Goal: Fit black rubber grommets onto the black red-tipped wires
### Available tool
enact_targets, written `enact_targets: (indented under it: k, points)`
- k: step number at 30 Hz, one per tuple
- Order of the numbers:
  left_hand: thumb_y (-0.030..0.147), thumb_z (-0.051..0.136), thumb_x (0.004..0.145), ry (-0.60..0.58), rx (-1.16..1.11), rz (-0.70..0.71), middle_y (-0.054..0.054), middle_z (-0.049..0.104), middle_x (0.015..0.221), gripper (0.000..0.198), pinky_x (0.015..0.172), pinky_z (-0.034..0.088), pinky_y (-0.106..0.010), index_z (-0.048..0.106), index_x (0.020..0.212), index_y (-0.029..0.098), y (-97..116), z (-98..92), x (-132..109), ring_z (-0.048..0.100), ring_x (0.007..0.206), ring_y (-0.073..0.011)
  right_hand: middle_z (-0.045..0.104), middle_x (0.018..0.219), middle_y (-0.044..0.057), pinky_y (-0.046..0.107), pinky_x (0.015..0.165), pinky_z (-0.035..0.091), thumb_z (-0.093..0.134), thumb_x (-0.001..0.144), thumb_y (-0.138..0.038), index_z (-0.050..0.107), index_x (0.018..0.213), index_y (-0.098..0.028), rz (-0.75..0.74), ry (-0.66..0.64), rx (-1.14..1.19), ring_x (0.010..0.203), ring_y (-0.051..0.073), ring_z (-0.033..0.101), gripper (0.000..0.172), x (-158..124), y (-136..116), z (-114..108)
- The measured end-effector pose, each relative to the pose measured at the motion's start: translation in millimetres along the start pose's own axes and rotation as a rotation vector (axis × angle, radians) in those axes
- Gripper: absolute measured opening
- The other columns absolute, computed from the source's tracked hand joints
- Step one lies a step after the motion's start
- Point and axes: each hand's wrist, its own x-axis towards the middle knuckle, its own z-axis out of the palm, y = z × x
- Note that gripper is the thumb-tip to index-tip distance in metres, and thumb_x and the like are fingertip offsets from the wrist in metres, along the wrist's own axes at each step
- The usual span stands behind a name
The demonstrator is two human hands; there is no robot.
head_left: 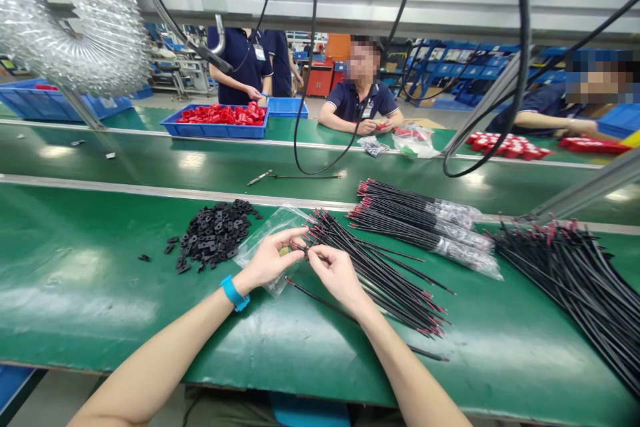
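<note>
My left hand [273, 257], with a blue band on its wrist, and my right hand [337, 273] meet over the green bench. Both pinch the end of a thin black wire [320, 300] that trails toward me. The fingers of each hand are closed on it. Under my left hand lies a clear plastic bag [260, 237]. A loose bundle of black wires with red tips [385, 273] fans out just right of my right hand. A heap of small black plastic parts [213, 233] lies left of my left hand.
Bagged wire bundles [430, 223] and a big wire pile [570, 267] lie to the right. Beyond runs a green conveyor [150, 160] with a blue tray of red parts [220, 117]. People sit and stand across it. Black cables [310, 80] hang overhead.
</note>
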Motion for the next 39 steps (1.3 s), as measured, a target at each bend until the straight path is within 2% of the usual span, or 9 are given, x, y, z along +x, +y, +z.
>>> enact_targets:
  k: [11,14,17,19,22,24,28,33,39]
  points:
    - [0.03,0.068,0.082,0.01,-0.029,-0.03,-0.008,0.066,0.101,0.05,0.089,0.05,-0.03,0.058,0.128,0.016,2.9,1.8,0.0,0.061,0.092,-0.0166,0.061,0.069,0.0,0.023,0.054,0.037,0.05,0.092,-0.034,0.068,0.078,-0.018,-0.024,0.02,-0.032,0.057,0.013,0.051,0.028,0.0,-1.2,1.1]
    - [0.03,0.068,0.082,0.015,-0.005,-0.015,-0.01,0.066,0.106,0.051,0.089,0.051,-0.032,0.057,0.13,0.017,5.2,1.3,-0.8,0.063,0.094,-0.0182,0.064,0.074,0.003,0.024,0.059,0.041,0.048,0.095,-0.033,0.071,0.086,-0.019,-0.119,0.094,-0.191,0.062,0.014,0.055,0.028,-0.7,-3.4,-0.8]
    - [0.03,0.066,0.082,0.042,0.152,0.064,-0.011,0.064,0.116,0.048,0.094,0.05,-0.035,0.058,0.129,0.019,3.6,-10.5,4.7,0.064,0.095,-0.0192,0.066,0.08,0.006,0.026,0.066,0.043,0.046,0.098,-0.032,0.071,0.099,-0.018,-0.234,0.244,-0.455,0.067,0.015,0.059,0.028,0.0,-1.9,-7.0]
    - [0.032,0.064,0.082,0.066,0.287,0.046,-0.011,0.065,0.117,0.043,0.092,0.05,-0.036,0.063,0.123,0.017,0.0,-29.4,17.7,0.065,0.095,-0.0209,0.067,0.085,0.008,0.027,0.07,0.043,0.045,0.099,-0.029,0.069,0.103,-0.017,-0.281,0.339,-0.585,0.074,0.017,0.06,0.028,1.9,1.6,-12.3]
    - [0.037,0.06,0.084,0.048,0.558,-0.113,-0.012,0.069,0.111,0.039,0.09,0.051,-0.034,0.068,0.114,0.013,-6.7,-71.8,55.2,0.065,0.099,-0.0243,0.067,0.09,0.01,0.029,0.074,0.043,0.043,0.1,-0.025,0.068,0.105,-0.015,-0.32,0.427,-0.722,0.079,0.019,0.06,0.027,5.8,7.7,-18.9]
    - [0.037,0.056,0.086,0.047,0.924,-0.261,-0.008,0.07,0.111,0.035,0.092,0.048,-0.028,0.069,0.112,0.017,-11.0,-102.1,88.0,0.064,0.102,-0.0225,0.066,0.09,0.01,0.031,0.075,0.043,0.042,0.1,-0.023,0.067,0.105,-0.015,-0.34,0.435,-0.812,0.081,0.02,0.058,0.027,8.1,11.1,-21.7]
    - [0.026,0.057,0.083,0.161,1.121,-0.435,-0.016,0.069,0.105,0.027,0.092,0.046,-0.034,0.071,0.101,0.01,-22.5,-142.8,148.7,0.061,0.104,-0.0287,0.062,0.088,0.01,0.033,0.074,0.041,0.044,0.099,-0.02,0.066,0.102,-0.014,-0.318,0.401,-0.976,0.081,0.022,0.054,0.023,11.1,16.1,-26.0]
    - [0.02,0.062,0.081,0.219,1.221,-0.524,-0.024,0.055,0.123,0.029,0.096,0.043,-0.042,0.065,0.106,0.005,-49.4,-147.0,189.2,0.051,0.118,-0.0345,0.057,0.082,0.009,0.033,0.069,0.039,0.048,0.096,-0.017,0.064,0.091,-0.016,-0.224,0.373,-1.1,0.078,0.022,0.051,0.018,12.8,20.3,-31.5]
    - [0.038,0.057,0.091,0.249,1.163,-0.543,-0.014,0.056,0.122,0.036,0.098,0.044,-0.048,0.058,0.115,0.011,-70.6,-140.4,202.6,0.054,0.113,-0.0261,0.055,0.081,0.008,0.034,0.069,0.037,0.05,0.096,-0.022,0.062,0.082,-0.016,-0.182,0.35,-1.125,0.076,0.021,0.049,0.019,11.6,21.1,-29.1]
